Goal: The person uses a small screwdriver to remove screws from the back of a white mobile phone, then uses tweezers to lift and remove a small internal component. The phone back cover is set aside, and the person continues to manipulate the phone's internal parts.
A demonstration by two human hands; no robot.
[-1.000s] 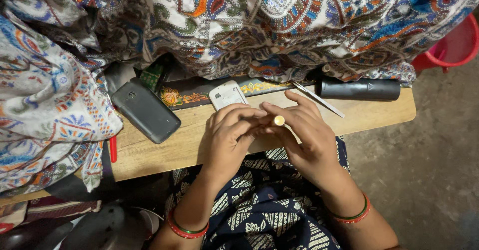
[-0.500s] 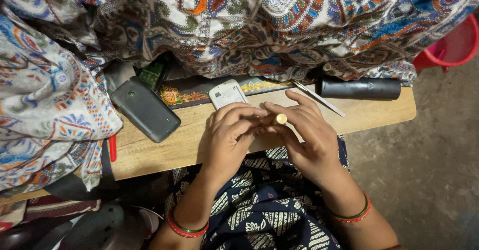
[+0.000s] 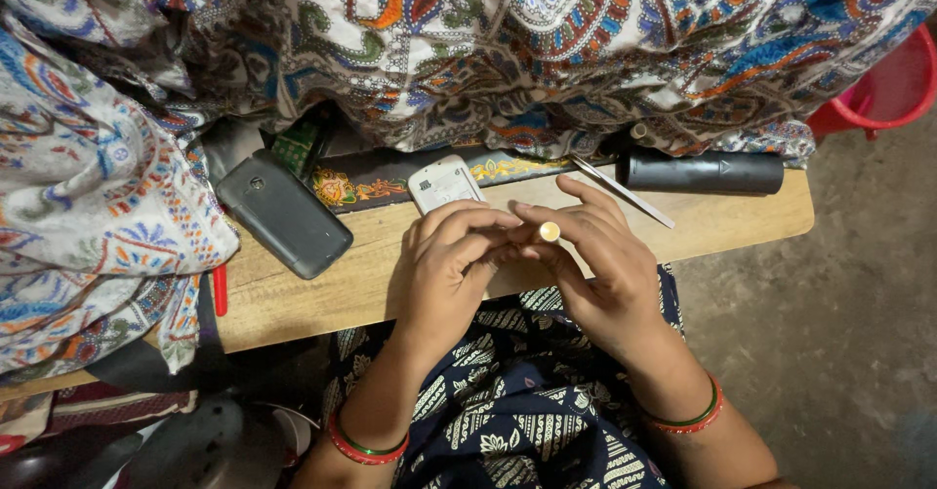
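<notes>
So both your hands are up over the near edge of the wooden board (image 3: pixel 293 299), fingers bunched together around one small round pale-yellow piece (image 3: pixel 549 231). Your right hand (image 3: pixel 600 274) has it pinched between fingertips, end-on to the camera, and your left hand (image 3: pixel 444 264) is curled in against it, fingertips touching the same spot. Both grips are closed, right one clamped on the piece; can't tell if the left is actually gripping it or just steadying.

As for progress, it looks mid-way to me: the little piece is in hand, off the board, and everything else sits untouched. The grey phone (image 3: pixel 283 214) lies off to the left, the white phone (image 3: pixel 444 183) just beyond your left knuckles, the thin metal strip (image 3: pixel 625 192) and black cylinder (image 3: pixel 705 172) further right, all under the patterned cloth (image 3: pixel 488 50).
</notes>
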